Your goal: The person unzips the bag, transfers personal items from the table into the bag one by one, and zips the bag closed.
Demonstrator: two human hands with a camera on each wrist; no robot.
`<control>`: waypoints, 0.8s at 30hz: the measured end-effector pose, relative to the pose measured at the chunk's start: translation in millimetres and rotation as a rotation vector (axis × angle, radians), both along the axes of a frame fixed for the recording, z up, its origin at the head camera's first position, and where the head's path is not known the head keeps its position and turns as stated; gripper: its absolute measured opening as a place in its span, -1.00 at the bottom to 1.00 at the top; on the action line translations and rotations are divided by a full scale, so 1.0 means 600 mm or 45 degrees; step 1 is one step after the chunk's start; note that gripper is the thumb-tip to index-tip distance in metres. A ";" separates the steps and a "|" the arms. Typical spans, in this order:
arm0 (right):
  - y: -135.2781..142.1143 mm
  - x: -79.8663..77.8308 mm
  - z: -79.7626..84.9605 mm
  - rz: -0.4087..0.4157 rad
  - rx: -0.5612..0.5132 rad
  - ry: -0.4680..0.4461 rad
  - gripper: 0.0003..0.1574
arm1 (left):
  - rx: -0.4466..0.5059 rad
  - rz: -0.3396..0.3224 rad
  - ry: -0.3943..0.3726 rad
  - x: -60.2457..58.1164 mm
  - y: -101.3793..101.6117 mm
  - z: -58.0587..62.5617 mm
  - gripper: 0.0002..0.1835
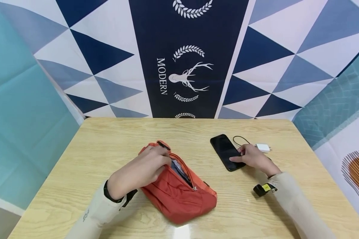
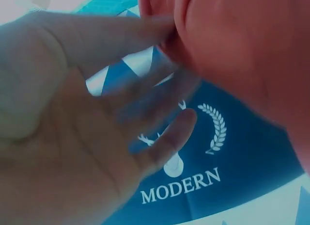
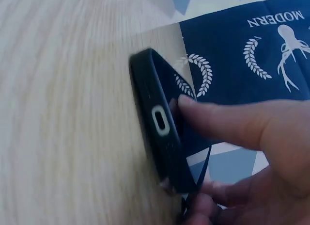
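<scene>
A red zippered pouch (image 1: pixel 179 196) lies on the table, its zip open and something grey-blue and whitish showing inside. My left hand (image 1: pixel 148 166) pinches the pouch's fabric at the upper left of the opening; in the left wrist view, thumb and fingers of that hand (image 2: pixel 97 104) meet at the red cloth. A black smartphone (image 1: pixel 225 151) lies screen up to the right. At its lower right edge my right hand (image 1: pixel 254 157) grips it, thumb on the screen. The right wrist view shows the phone's (image 3: pixel 157 123) charging port end, with a fingertip at the lower corner.
Behind the right hand, a white charger plug (image 1: pixel 263 147) lies with a thin dark cable (image 1: pixel 239 136) looping toward the phone. A patterned cloth backdrop (image 1: pixel 185 59) stands at the table's (image 1: pixel 107 139) far edge.
</scene>
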State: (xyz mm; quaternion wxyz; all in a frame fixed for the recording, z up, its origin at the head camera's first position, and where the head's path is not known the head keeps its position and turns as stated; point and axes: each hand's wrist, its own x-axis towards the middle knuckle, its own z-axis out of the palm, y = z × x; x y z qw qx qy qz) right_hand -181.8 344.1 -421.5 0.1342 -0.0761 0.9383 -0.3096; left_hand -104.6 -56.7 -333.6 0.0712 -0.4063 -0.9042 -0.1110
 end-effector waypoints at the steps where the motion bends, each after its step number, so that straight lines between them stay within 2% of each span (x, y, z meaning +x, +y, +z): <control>1: -0.001 0.000 0.000 -0.001 -0.023 -0.018 -0.38 | 0.002 0.030 0.034 0.001 -0.001 -0.001 -0.78; 4: -0.004 0.001 0.001 -0.020 -0.061 -0.047 -0.40 | -0.021 0.152 0.095 0.003 -0.004 -0.002 -0.77; 7: -0.007 0.005 0.003 -0.030 -0.089 -0.067 -0.35 | -0.072 0.233 0.081 0.004 -0.007 -0.001 -0.77; 12: -0.007 0.009 0.008 0.007 -0.191 -0.119 -0.46 | -0.016 0.227 -0.107 0.003 -0.008 0.003 -0.85; 15: -0.007 0.012 0.013 0.026 -0.274 -0.150 -0.53 | 0.035 0.230 -0.161 0.003 -0.005 0.004 -0.78; 18: -0.013 0.016 0.019 0.047 -0.335 -0.164 -0.54 | 0.059 0.246 -0.071 -0.001 0.001 -0.001 -0.71; 21: -0.023 0.019 0.025 0.069 -0.354 -0.172 -0.54 | 0.062 0.257 0.050 -0.008 0.004 -0.011 -0.73; 24: -0.031 0.023 0.033 0.094 -0.349 -0.181 -0.53 | 0.082 0.248 0.075 -0.016 0.004 -0.019 -0.74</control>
